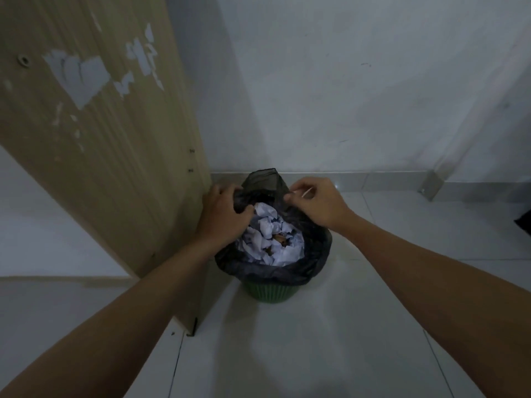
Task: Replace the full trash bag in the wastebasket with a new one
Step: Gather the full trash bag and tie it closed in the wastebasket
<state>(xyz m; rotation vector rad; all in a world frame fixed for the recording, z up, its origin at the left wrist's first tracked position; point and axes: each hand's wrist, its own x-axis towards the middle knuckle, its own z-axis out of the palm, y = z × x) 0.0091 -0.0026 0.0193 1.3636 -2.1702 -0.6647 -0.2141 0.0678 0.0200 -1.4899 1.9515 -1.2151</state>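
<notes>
A green ribbed wastebasket (271, 294) stands on the floor, lined with a black trash bag (311, 258) folded over its rim. Crumpled white paper (270, 237) fills the bag to the top. My left hand (222, 215) grips the bag's edge at the far left of the rim. My right hand (316, 203) pinches the bag's edge at the far right. Between the two hands a flap of the bag (263, 179) stands lifted above the rim.
A tall wooden cabinet side (94, 139) stands right against the left of the wastebasket. A grey wall (344, 81) with a skirting strip is just behind. Pale floor tiles (316, 349) spread in front and to the right. A dark object (524, 222) shows at the right edge.
</notes>
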